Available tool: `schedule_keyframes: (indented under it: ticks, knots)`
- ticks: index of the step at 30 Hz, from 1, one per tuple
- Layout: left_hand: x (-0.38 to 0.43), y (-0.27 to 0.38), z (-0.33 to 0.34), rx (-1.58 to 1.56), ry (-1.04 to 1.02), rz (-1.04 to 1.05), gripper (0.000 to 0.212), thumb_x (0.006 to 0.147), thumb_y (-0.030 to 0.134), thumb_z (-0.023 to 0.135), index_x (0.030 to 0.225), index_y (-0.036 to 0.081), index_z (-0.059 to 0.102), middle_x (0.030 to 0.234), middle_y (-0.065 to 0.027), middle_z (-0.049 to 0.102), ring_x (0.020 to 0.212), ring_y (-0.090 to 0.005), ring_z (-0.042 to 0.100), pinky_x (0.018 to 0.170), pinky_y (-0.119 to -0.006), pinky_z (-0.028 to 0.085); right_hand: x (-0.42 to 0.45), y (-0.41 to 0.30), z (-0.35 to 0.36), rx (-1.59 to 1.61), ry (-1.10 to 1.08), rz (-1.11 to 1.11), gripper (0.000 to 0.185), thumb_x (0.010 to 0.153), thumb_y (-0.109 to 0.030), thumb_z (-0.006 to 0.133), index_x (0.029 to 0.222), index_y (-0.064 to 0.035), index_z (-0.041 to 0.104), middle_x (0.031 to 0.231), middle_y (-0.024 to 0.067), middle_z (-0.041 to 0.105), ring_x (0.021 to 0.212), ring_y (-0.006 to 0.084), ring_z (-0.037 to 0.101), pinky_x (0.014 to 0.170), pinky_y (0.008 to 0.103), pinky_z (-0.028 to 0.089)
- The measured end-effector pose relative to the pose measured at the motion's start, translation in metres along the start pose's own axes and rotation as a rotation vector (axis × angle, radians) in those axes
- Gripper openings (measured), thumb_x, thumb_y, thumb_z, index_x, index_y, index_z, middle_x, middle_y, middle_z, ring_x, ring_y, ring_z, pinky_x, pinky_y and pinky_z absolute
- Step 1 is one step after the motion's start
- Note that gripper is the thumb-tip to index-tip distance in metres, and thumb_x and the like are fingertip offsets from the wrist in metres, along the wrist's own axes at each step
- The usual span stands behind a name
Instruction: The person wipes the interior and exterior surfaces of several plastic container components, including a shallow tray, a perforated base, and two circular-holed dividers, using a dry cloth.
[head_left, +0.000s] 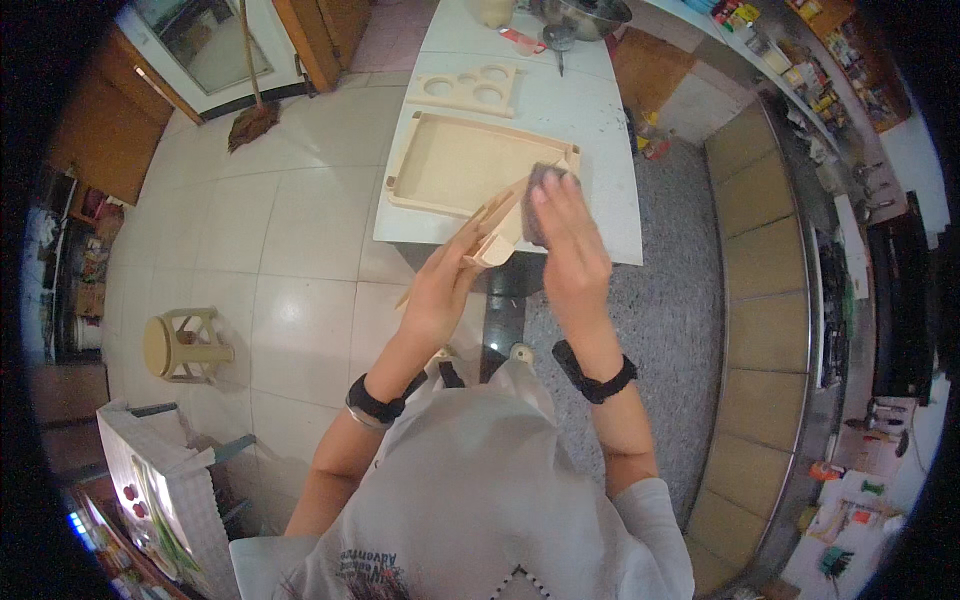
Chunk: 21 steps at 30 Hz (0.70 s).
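Note:
My left hand grips a beige plastic piece, tilted on edge above the near end of a white tabletop. Against its right side my right hand presses a dark greyish-purple cloth or scouring pad, fingers laid flat over it. Just beyond both hands, a shallow beige rectangular tray with raised corners lies on the table. Farther back rests a beige plastic panel with several round holes. Part of the held piece is hidden behind my left fingers.
The white table also bears a metal bowl, a dark funnel-like utensil and a red-handled item. A stool stands left, a broom by the door. Kitchen cabinets line the right.

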<state>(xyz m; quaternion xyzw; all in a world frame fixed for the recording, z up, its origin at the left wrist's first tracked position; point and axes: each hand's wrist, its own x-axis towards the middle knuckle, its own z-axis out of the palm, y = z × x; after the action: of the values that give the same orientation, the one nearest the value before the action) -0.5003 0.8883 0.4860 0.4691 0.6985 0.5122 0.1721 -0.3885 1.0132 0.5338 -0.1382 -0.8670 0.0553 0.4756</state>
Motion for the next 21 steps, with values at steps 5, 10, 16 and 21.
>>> schedule_keyframes:
  ticks: [5, 10, 16, 21]
  knots:
    - [0.008, 0.005, 0.030, 0.032, 0.022, 0.139, 0.052, 0.078, -0.011, 0.052, 0.127, 0.005, 0.043, 0.119, -0.0161, 0.053, 0.105, -0.0272, 0.053, 0.086, -0.033, 0.043, -0.018, 0.008, -0.019, 0.288, -0.049, 0.108, 0.044, 0.070, 0.014, 0.049, 0.110, -0.0005, 0.058, 0.112, 0.0148, 0.058, 0.109, 0.0311, 0.054, 0.092, 0.0398, 0.045]
    - [0.015, 0.027, 0.067, 0.081, 0.081, 0.215, 0.055, 0.076, -0.013, 0.050, 0.127, 0.006, 0.042, 0.118, -0.0163, 0.053, 0.105, -0.0327, 0.053, 0.088, -0.037, 0.042, -0.026, 0.039, -0.054, 0.298, -0.072, 0.069, 0.046, 0.067, 0.015, 0.048, 0.109, 0.0005, 0.058, 0.112, 0.0153, 0.059, 0.109, 0.0302, 0.054, 0.091, 0.0387, 0.045]
    - [0.011, 0.040, 0.114, 0.122, 0.067, 0.088, 0.052, 0.077, -0.013, 0.048, 0.124, 0.007, 0.044, 0.112, -0.0180, 0.055, 0.104, -0.0333, 0.053, 0.087, -0.038, 0.042, -0.037, 0.089, -0.077, 0.305, -0.102, 0.102, 0.048, 0.069, 0.016, 0.045, 0.112, -0.0027, 0.058, 0.116, 0.0154, 0.057, 0.110, 0.0292, 0.053, 0.092, 0.0375, 0.045]
    - [0.011, 0.045, 0.141, 0.102, 0.091, -0.003, 0.043, 0.081, -0.009, 0.046, 0.121, 0.006, 0.046, 0.105, -0.0205, 0.057, 0.098, -0.0333, 0.055, 0.083, -0.038, 0.043, -0.051, 0.094, -0.096, 0.646, -0.210, 0.416, 0.050, 0.069, 0.017, 0.044, 0.111, -0.0034, 0.059, 0.117, 0.0147, 0.056, 0.111, 0.0281, 0.053, 0.094, 0.0367, 0.043]
